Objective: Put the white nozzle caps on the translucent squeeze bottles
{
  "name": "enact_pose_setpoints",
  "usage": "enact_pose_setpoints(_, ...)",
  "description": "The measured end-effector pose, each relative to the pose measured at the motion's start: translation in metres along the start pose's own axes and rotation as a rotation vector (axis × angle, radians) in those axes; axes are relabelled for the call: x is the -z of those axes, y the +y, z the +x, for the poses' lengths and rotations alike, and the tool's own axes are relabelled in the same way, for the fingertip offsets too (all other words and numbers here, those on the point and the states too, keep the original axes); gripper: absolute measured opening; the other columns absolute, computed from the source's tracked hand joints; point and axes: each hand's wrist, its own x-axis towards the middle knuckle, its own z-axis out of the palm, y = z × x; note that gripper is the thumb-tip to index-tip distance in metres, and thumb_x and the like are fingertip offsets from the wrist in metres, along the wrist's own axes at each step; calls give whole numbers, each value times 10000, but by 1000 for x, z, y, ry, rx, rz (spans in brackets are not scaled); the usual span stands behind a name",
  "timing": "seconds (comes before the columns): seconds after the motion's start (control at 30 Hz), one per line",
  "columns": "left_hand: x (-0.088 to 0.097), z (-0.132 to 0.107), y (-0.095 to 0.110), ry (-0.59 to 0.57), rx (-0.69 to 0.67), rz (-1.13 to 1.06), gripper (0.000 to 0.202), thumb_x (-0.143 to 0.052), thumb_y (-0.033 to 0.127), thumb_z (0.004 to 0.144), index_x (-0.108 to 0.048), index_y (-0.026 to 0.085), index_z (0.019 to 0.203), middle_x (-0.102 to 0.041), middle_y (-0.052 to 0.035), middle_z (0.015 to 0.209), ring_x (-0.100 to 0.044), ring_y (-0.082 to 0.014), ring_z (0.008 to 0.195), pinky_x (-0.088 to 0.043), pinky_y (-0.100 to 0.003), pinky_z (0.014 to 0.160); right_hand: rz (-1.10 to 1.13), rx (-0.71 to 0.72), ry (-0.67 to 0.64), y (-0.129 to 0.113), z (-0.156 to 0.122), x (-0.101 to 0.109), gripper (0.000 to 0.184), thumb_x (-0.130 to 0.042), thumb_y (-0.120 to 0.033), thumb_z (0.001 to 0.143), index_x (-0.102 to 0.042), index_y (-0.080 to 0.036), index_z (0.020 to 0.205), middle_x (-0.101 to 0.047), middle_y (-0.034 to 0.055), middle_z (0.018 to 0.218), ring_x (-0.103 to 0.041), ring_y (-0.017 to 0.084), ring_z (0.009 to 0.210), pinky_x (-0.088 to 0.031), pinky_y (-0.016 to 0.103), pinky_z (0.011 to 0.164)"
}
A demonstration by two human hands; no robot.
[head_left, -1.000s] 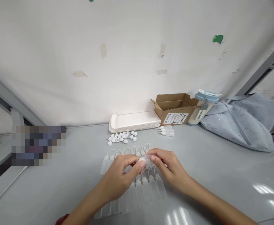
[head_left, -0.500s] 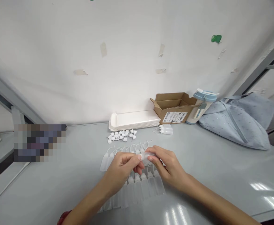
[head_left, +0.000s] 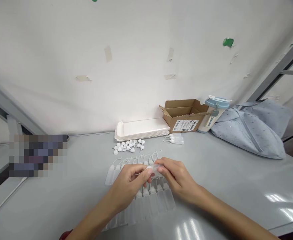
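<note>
Left hand (head_left: pixel 128 181) and right hand (head_left: pixel 175 175) pinch one small bottle (head_left: pixel 155 170); uneven pressure could make it slip, knocking the bottles (head_left: pixel 151 204) beneath askew.

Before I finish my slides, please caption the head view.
Left hand and right hand hold a bottle above other bottles, with white caps beyond.

At the clock's centre, a bottle (head_left: pixel 156 168) bridged the gap between left hand (head_left: pixel 130 178) and right hand (head_left: pixel 175 173). Open gray tabletop (head_left: pixel 226 175) gave the widest passage at 3 o'clock; another stretch lay at 9, past the far row of bottles (head_left: pixel 110 175). The near row (head_left: pixel 150 204) blocked 5 to 7. Caps (head_left: pixel 127 145) at 11, stacked trays (head_left: pixel 143 128) at 12, a cardboard box (head_left: pixel 185 124) at 1 and a cloth bag (head_left: pixel 251 135) at 2 hemmed the back.
</note>
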Motion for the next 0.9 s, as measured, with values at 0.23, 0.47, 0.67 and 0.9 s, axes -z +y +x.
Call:
enact_pose_setpoints(0.23,2,4,0,-7,41,-34,411,-420,452,872,-578,168,621,-494,14,557,-446,-127,556,-362,-240,538,41,-66,0,2,3,1,259,-338,-273,955,-563,-175,872,-546,8,681,-490,126,597,-395,236,568)
enact_pose_setpoints(0.47,-2,3,-3,-7,62,-178,402,-462,445,847,-620,150,626,-555,-10,553,-505,-143,573,-420,-264,600,-79,98,78,2,-4,-4,197,-353,-231,941,-540,-175,961,-531,18,679,-456,133,567,-381,243,525)
enact_pose_setpoints(0.67,4,6,0,52,55,16,420,-358,410,859,-637,170,657,-639,-32,663,-583,-192,705,-453,-301,695,18,-69,31,2,2,6,311,-314,-315,959,-571,-183,843,-594,17,677,-532,132,579,-411,242,550)
enact_pose_setpoints(0.9,70,22,-30,545,91,794,310,-411,357,798,-610,170,946,-669,-83,930,-568,-283,986,-432,-360,830,-276,-275,497,59,13,61,319,-359,-427,916,-565,-186,950,-617,59,755,-560,188,664,-411,287,597)
